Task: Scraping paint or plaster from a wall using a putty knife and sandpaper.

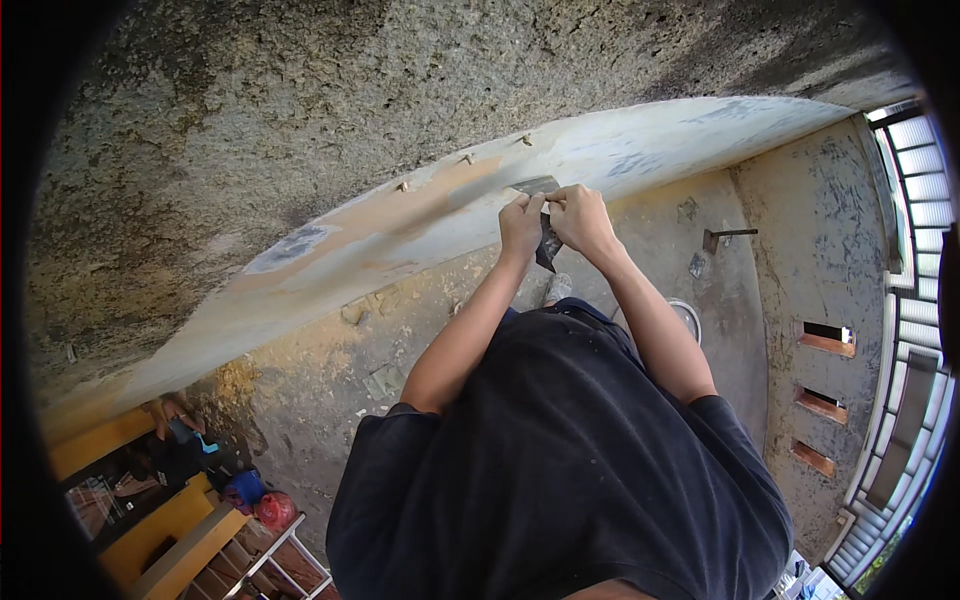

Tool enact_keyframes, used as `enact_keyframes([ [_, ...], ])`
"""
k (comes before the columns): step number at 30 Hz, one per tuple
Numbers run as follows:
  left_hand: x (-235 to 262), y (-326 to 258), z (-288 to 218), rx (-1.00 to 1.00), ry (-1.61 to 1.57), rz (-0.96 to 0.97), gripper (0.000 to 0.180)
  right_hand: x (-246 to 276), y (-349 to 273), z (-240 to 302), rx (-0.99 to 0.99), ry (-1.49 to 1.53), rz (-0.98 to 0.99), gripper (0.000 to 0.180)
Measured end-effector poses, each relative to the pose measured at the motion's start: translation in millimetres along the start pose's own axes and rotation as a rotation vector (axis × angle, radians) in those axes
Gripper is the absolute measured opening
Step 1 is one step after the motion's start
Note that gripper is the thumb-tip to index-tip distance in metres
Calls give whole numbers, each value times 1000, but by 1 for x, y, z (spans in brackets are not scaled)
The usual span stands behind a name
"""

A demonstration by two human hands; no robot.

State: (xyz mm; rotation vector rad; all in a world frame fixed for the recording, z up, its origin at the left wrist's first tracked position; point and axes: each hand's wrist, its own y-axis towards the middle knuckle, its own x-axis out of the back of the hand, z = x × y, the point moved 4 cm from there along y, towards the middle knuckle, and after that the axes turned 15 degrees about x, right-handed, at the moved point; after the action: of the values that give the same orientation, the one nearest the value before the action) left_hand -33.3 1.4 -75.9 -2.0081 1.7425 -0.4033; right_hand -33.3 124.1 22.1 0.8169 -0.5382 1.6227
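Both of my hands are in front of my body, close to each other and near the pale, patchily painted wall point(625, 152). Between them is a thin dark grey sheet, apparently sandpaper point(547, 250); one part shows above my fingers and a pointed end hangs below. The fingers of my left hand point(519, 230) pinch it from the left. My right hand point(584, 222) grips it from the right with thumb and fingers closed. My fingers hide the middle of the sheet. Whether the sheet touches the wall, I cannot tell.
Small pegs point(466, 159) stick out of the wall below a rough, stained ledge point(300, 100). On the floor stand a round pale-rimmed container point(686, 316) and a blade tool with a handle point(712, 240). A red bag point(276, 511) and a metal ladder point(283, 550) are at lower left.
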Motion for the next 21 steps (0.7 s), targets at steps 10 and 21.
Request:
enact_keyframes([
  [10,7,9,6,-108,14,25,38,1,-4,12,-7,43,-39,32],
  [21,4,-1,2,64,-97,11,32,1,9,18,66,-2,43,31],
])
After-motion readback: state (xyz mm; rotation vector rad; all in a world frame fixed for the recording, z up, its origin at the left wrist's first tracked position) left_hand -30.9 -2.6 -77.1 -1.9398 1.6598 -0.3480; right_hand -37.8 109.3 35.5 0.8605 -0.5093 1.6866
